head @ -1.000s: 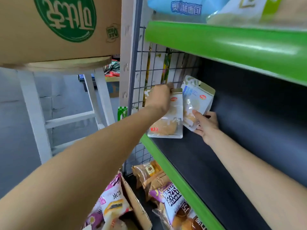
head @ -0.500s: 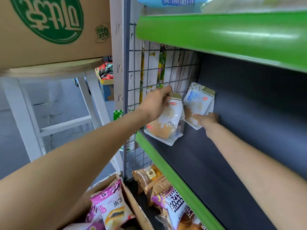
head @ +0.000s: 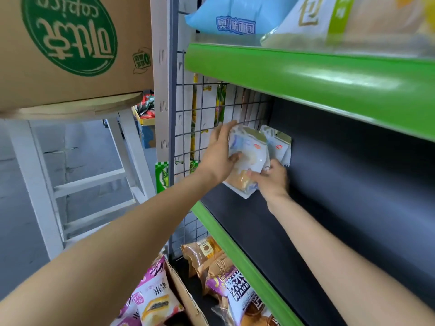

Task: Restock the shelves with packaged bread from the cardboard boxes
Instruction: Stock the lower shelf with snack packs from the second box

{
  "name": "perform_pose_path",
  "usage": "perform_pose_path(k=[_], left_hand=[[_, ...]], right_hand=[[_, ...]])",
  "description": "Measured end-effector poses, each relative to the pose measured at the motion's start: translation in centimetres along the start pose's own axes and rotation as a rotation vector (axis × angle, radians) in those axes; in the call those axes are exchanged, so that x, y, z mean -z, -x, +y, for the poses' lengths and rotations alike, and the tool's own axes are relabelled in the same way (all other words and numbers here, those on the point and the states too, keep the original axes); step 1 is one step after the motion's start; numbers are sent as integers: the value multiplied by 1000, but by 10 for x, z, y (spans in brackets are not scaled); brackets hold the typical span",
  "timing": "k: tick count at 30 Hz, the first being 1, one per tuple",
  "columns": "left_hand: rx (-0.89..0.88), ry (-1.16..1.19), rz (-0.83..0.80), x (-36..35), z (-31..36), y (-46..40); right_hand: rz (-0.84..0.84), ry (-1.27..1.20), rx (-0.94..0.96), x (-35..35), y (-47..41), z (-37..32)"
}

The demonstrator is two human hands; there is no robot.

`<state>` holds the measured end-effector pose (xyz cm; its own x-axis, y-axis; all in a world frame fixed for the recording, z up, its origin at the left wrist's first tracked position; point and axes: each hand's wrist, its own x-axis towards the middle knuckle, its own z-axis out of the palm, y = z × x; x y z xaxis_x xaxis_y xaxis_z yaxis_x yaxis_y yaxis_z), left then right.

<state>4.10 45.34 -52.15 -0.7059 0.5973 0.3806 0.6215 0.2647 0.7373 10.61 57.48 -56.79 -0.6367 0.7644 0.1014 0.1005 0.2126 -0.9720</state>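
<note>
Two white bread packs with gold tops stand at the back left corner of the dark shelf. My left hand grips the front bread pack from its left side, thumb across its face. My right hand holds the same pack at its lower right edge. The second bread pack leans against the back wall just behind it. An open cardboard box with purple bread packs sits low at the bottom.
A wire grid panel closes the shelf's left end. A green-edged upper shelf with bags overhangs. A large cardboard box rests on a white stool at left. More bread bags fill the shelf below.
My left hand has pushed the front pack back and upright against the second pack. My right hand has shifted from the rear pack to the front pack's lower edge.
</note>
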Motion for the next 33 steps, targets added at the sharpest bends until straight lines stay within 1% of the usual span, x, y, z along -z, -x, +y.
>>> perform_pose_path(k=[2,4,7,10,13,15,17,20,22,23,24,26,28,29,33], left_hand=[[103,-50,-96,-12,-5,-1],[159,-112,-235,-26,-11,-4],[222,-45,-382,-41,-18,-8],[238,-123,-423,-50,-28,-13],[245,-113,-427,-59,-39,-13],[248,-79,-407,-63,-43,-13],[245,-97,-367,-63,-44,-12],[236,-53,-237,-53,-44,0],[251,-5,-134,-39,-42,16],[262,18,-85,-30,-40,26],[268,51,-41,-19,-36,36],[287,104,23,5,-30,59],[336,125,69,29,-27,86],[366,121,88,40,-29,101],[530,39,114,73,-58,162]], right_hand=[[130,50,-44,0,-12,3],[197,106,-62,1,-22,5],[194,142,-58,1,-34,10],[162,177,-68,-3,-41,18],[132,246,-68,-7,-43,22],[130,306,-67,-10,-41,22],[132,360,-66,-14,-37,18],[151,344,-60,-16,-20,7],[160,304,-19,-15,-3,-2],[127,277,10,-15,7,-8],[54,238,37,-15,17,-13],[-180,167,50,-18,45,-24],[-411,169,22,-25,78,-34],[-494,187,23,-31,94,-37],[-702,292,54,-66,150,-30]])
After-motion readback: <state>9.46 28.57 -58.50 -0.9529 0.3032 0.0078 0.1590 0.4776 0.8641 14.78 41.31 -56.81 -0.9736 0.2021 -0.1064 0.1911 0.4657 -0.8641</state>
